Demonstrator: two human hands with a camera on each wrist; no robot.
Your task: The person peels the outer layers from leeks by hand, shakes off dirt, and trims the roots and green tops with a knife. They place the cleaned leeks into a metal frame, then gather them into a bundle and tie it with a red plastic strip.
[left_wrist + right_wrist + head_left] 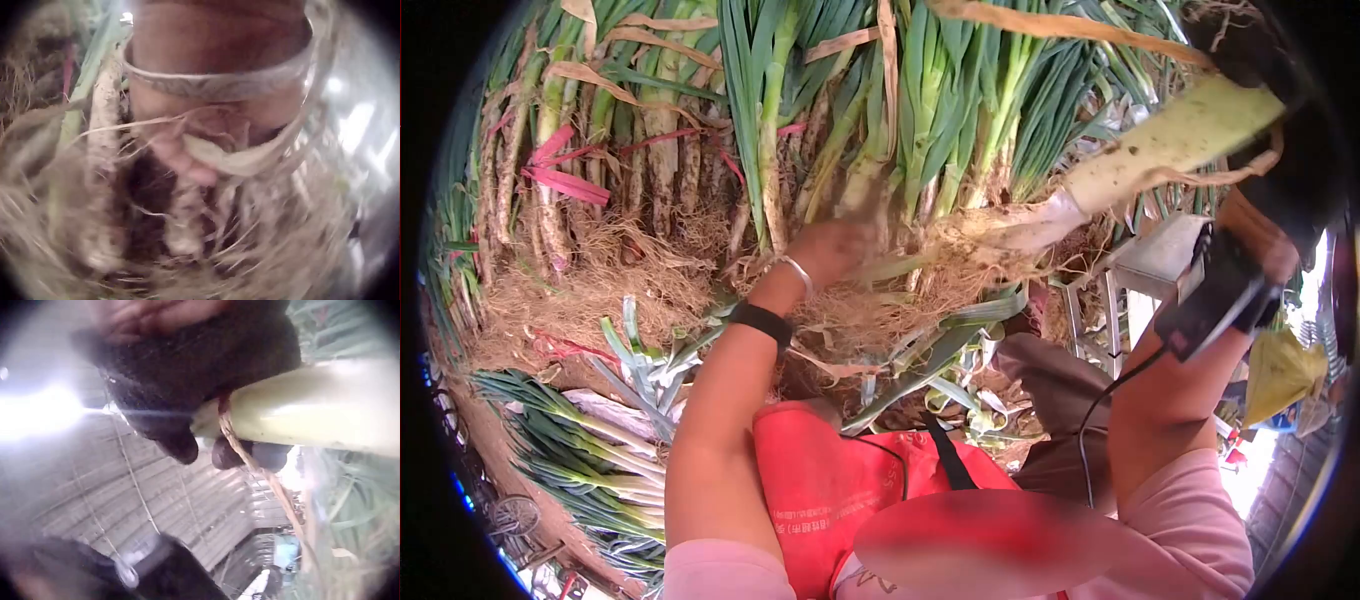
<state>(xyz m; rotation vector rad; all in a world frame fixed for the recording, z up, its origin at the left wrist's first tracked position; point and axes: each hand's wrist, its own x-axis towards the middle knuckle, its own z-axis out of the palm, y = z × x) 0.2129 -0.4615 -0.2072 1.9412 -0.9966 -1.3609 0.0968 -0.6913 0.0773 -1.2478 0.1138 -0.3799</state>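
Note:
My right hand, in a dark glove, grips a thick green onion by its pale green stalk at the upper right. In the right wrist view the gloved fingers wrap round the stalk, and a dry brown strip of leaf hangs from it. The onion's dirty, rooty end points left toward my left hand. My bare left hand, blurred, has curled fingers holding a pale strip of peeled leaf. Part of that hand is hidden behind the wrist and bracelet in the left wrist view.
Upright bundles of green onions with matted roots line the far side, some tied with red ribbon. Cleaned onions lie at the lower left. Peeled leaves litter the ground before my knees. A metal stool stands right.

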